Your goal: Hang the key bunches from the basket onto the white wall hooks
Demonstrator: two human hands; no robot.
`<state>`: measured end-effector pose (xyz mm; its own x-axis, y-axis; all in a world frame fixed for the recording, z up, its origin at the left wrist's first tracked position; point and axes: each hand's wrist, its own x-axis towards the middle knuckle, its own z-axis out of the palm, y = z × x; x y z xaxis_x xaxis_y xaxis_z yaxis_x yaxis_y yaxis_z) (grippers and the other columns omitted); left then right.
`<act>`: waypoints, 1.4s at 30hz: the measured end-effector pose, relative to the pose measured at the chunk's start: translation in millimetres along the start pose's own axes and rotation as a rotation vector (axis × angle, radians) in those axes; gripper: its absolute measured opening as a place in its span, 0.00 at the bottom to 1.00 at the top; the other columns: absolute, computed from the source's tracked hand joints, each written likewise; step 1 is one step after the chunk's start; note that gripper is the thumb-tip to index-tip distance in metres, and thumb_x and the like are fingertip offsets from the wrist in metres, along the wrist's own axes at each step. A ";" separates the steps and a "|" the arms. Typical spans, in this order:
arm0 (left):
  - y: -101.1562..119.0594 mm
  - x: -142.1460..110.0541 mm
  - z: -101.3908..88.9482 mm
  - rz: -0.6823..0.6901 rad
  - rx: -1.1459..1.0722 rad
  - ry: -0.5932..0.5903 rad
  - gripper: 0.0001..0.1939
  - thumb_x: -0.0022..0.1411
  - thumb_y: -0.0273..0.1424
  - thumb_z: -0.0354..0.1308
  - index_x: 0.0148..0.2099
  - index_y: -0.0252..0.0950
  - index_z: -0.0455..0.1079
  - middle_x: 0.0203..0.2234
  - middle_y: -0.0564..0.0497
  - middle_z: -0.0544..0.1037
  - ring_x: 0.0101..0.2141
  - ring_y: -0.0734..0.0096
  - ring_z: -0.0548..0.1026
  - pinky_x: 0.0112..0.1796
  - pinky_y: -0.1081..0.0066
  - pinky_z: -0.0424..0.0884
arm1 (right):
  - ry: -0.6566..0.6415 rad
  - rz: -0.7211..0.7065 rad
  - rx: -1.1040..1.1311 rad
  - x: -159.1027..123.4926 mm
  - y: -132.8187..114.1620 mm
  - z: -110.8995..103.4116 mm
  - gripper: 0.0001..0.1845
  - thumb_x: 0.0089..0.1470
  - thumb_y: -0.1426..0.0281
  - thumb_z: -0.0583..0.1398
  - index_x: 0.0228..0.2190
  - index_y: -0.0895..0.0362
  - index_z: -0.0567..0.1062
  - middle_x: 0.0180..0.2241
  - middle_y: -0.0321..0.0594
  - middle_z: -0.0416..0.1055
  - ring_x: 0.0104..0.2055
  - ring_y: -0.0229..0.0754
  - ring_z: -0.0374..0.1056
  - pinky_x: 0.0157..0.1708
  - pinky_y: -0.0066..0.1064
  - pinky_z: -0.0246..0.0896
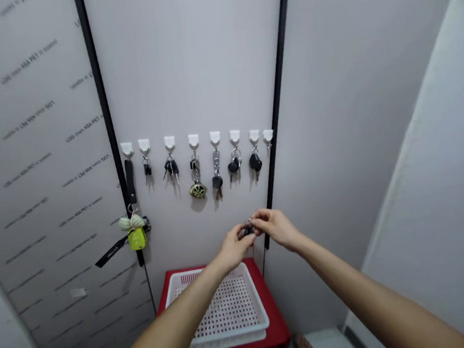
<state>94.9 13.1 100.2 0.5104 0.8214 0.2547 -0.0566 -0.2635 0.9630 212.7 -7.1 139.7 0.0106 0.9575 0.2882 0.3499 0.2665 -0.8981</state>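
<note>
A small bunch of dark keys point(248, 230) is held up in front of the wall, below the row of hooks. My left hand point(235, 245) pinches its dark part between thumb and fingers. From the right, my right hand point(276, 227) has its fingertips closed at the ring on top; the fingers partly hide the bunch. Above, key sets hang from white hooks, among them a set with black heads point(255, 162) and one with a round brass-coloured pendant point(198, 190). The rightmost hook point(268, 135) carries no keys.
Below my hands, a white perforated basket point(264, 313) stands on a red stool or table point(275, 322). At the far left hook hangs a black strap point(130, 182) with a yellow-green key case point(137, 239). Black strips point(279, 91) edge the wall panel.
</note>
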 end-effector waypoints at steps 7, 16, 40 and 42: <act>85.4 65.3 32.9 0.186 0.197 0.187 0.18 0.48 0.24 0.46 0.44 0.35 0.56 0.32 0.49 0.70 0.27 0.77 0.68 0.29 0.75 0.62 | 0.418 -0.188 0.026 37.9 -70.2 -66.0 0.04 0.34 0.73 0.55 0.20 0.61 0.66 0.14 0.29 0.62 0.14 0.27 0.58 0.18 0.22 0.58; 131.6 100.0 48.7 0.189 0.429 0.301 0.18 0.46 0.23 0.46 0.42 0.34 0.60 0.35 0.46 0.70 0.37 0.67 0.66 0.37 0.69 0.60 | 0.591 -0.171 -0.212 88.9 -94.1 -100.6 0.04 0.38 0.77 0.52 0.21 0.61 0.67 0.15 0.32 0.63 0.15 0.28 0.60 0.19 0.22 0.60; -25.3 5.7 -28.1 -0.120 0.215 0.235 0.12 0.37 0.19 0.53 0.29 0.35 0.66 0.12 0.58 0.60 0.14 0.80 0.60 0.19 0.76 0.56 | 0.065 -0.119 -0.450 1.8 4.4 -12.1 0.14 0.35 0.74 0.50 0.28 0.58 0.70 0.13 0.31 0.58 0.16 0.33 0.54 0.18 0.25 0.50; -20.7 -10.7 -39.8 -0.109 0.169 0.246 0.14 0.37 0.17 0.51 0.31 0.33 0.65 0.09 0.60 0.56 0.12 0.83 0.54 0.17 0.78 0.52 | -0.094 -0.103 -0.424 -7.0 10.6 6.5 0.16 0.31 0.77 0.52 0.27 0.56 0.71 0.11 0.29 0.58 0.14 0.31 0.53 0.16 0.23 0.49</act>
<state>56.5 29.9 81.0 0.2819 0.9416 0.1844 0.1411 -0.2307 0.9627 210.2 -10.3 126.0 -0.1228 0.9393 0.3203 0.6981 0.3112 -0.6449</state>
